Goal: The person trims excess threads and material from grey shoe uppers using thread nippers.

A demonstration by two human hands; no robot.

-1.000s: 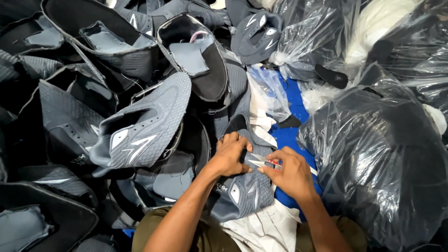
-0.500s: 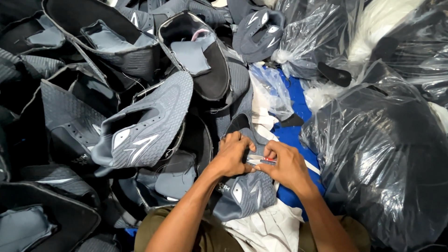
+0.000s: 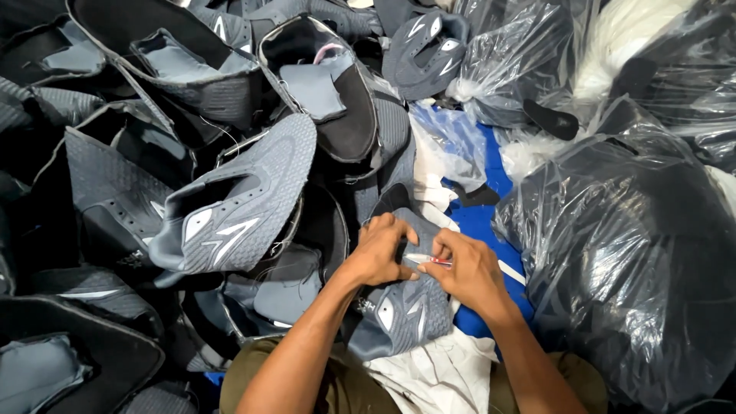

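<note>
Trimming step in hand: left hand (image 3: 381, 251) clamps the grey shoe upper (image 3: 402, 307) lying in the lap just below it, right hand (image 3: 469, 270) pinches a small red-and-white tool (image 3: 427, 260) at its edge; next likely needs steady grip, short careful strokes.

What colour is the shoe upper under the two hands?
The shoe upper is grey with white angular marks; the head view shows it.

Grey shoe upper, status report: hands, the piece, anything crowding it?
Left hand pressing grey shoe upper on lap. Right hand pinching small red-and-white tool against it. Upper pile left, plastic bags right.
</note>
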